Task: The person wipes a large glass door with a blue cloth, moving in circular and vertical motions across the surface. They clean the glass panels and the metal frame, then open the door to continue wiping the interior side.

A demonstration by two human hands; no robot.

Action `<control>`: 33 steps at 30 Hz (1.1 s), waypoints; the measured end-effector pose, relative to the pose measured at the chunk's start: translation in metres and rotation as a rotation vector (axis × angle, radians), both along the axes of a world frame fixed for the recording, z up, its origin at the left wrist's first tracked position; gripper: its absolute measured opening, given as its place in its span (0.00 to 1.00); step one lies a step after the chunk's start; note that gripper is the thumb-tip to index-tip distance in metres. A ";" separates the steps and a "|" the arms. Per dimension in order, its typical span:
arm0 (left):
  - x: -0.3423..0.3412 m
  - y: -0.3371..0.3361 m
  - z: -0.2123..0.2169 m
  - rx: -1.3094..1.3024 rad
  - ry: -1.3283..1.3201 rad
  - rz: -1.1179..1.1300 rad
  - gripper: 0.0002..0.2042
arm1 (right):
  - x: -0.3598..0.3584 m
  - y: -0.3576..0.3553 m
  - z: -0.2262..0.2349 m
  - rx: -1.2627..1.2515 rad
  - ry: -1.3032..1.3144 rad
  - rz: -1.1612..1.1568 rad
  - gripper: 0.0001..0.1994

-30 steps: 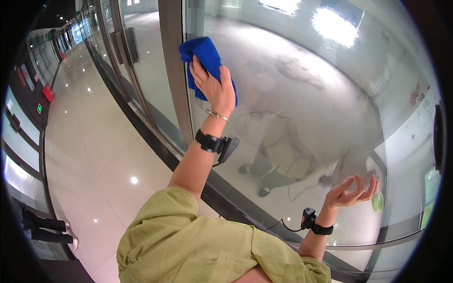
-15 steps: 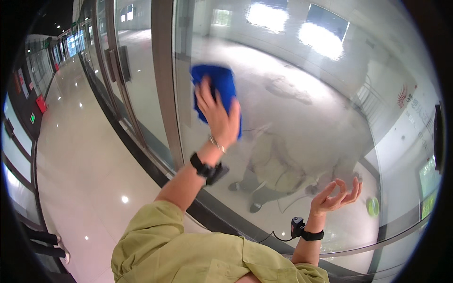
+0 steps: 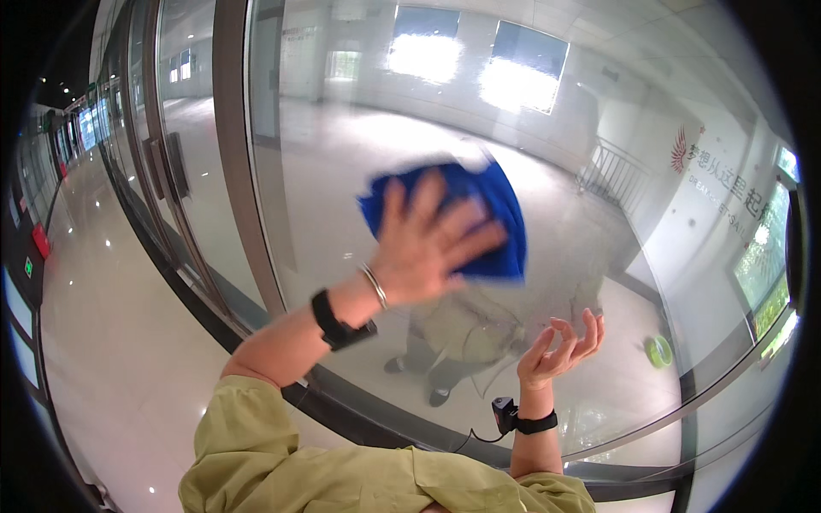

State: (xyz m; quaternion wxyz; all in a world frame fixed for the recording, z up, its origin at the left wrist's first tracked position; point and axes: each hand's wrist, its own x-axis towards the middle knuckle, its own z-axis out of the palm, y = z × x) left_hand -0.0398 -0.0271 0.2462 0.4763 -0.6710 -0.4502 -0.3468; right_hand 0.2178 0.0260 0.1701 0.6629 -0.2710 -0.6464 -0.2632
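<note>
My left hand (image 3: 428, 248) presses a blue cloth (image 3: 505, 214) against a large glass pane (image 3: 359, 154), its fingers spread wide and blurred by motion. The cloth lies partly bunched, with its right side fanning out beyond my fingertips. A bracelet and a black strap with a small device circle my left wrist. Lower on the right, my right hand (image 3: 560, 349) is raised with loosely curled fingers apart and nothing in them. It is near the glass; whether it touches I cannot tell. A black strap with a small cabled box is on that wrist.
A metal frame post (image 3: 235, 154) edges the pane at left, beside a glass door with a handle (image 3: 162, 167). A shiny tiled corridor floor (image 3: 111, 342) runs along it. A green ring-shaped object (image 3: 658, 350) shows at right, seemingly behind the glass.
My left hand has swept the blue cloth rightward and slightly down across the glass, and the cloth has spread wider. My right hand stays raised and empty. The view has turned somewhat right.
</note>
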 end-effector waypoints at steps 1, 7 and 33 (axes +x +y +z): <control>-0.014 -0.001 0.035 0.130 -0.081 0.027 0.29 | 0.002 0.000 0.001 0.001 0.000 -0.003 0.06; -0.033 0.015 0.178 0.464 -0.330 0.302 0.28 | -0.008 0.000 0.000 -0.023 0.012 0.082 0.09; 0.054 0.043 0.042 0.115 -0.127 -0.042 0.28 | 0.045 -0.018 -0.039 -0.166 0.091 0.141 0.09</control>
